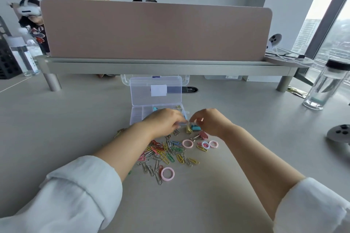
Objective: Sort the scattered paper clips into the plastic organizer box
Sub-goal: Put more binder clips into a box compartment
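A clear plastic organizer box stands open on the desk, its lid upright behind it. A few clips lie in its far compartments. A pile of coloured paper clips is spread in front of it, with pink rings and small binder clips among them. My left hand hovers over the box's near right corner, fingers pinched; what they hold is blurred. My right hand is beside it, fingers curled at the binder clips, and any hold is unclear.
A raised shelf with a pink divider spans the back of the desk. Water bottles stand at the far left and at the right. A white controller lies at the right edge. People sit beyond the divider.
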Motion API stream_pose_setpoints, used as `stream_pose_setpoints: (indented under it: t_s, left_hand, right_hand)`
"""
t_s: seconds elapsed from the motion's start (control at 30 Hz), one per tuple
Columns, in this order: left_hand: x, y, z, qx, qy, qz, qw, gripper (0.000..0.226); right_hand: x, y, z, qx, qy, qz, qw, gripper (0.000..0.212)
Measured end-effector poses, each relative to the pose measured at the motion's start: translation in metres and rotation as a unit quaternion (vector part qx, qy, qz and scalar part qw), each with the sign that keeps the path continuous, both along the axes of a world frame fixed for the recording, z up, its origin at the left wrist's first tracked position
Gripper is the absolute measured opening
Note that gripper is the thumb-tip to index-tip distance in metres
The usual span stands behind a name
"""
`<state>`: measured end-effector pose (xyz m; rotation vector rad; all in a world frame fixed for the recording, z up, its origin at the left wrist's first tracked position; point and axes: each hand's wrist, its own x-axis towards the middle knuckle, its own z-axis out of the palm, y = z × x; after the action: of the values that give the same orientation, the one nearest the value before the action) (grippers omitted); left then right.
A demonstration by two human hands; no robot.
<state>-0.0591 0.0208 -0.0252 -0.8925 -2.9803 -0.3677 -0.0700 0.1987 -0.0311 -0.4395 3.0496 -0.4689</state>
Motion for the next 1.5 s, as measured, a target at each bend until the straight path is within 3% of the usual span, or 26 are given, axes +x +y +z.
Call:
stream_pose_setpoints:
  t_s: [0.07, 0.2, 0.53, 0.73, 0.97, 1.13, 1.3, 1.5]
  left_hand:
    - [0.002, 0.007, -0.005, -0.030, -0.004, -0.018, 0.999, 0.032]
    - [0.001, 0.012, -0.009, -0.086, 0.007, -0.027, 0.996, 0.031]
    - [-0.001, 0.014, -0.006, -0.104, 0.026, -0.011, 0.994, 0.013]
    - [-0.003, 0.006, -0.004, -0.112, 0.009, -0.015, 0.994, 0.026]
    - [-0.006, -0.002, 0.001, -0.113, -0.063, -0.024, 0.991, 0.026]
    - [-0.007, -0.004, 0.006, -0.148, -0.071, -0.021, 0.986, 0.047]
    - [-0.011, -0.004, -0.004, -0.116, -0.019, 0.003, 0.993, 0.027]
    - [-0.012, -0.004, -0.005, -0.123, -0.045, 0.008, 0.991, 0.017]
  right_hand:
    - [0.005, 0.002, 0.000, 0.031, -0.011, 0.017, 0.999, 0.046]
    - [0.008, 0.006, 0.000, 0.039, -0.012, 0.010, 0.999, 0.044]
    - [0.002, 0.003, -0.006, 0.055, -0.006, 0.017, 0.998, 0.035]
    - [-0.001, -0.002, -0.006, 0.069, -0.012, 0.021, 0.997, 0.024]
    - [0.001, -0.007, -0.004, 0.050, -0.037, 0.009, 0.998, 0.022]
    - [0.001, -0.010, -0.006, 0.047, -0.043, 0.002, 0.998, 0.025]
    - [-0.002, -0.012, -0.009, 0.055, -0.056, -0.005, 0.997, 0.025]
    - [0.002, -0.009, -0.009, 0.019, -0.035, -0.011, 0.999, 0.022]
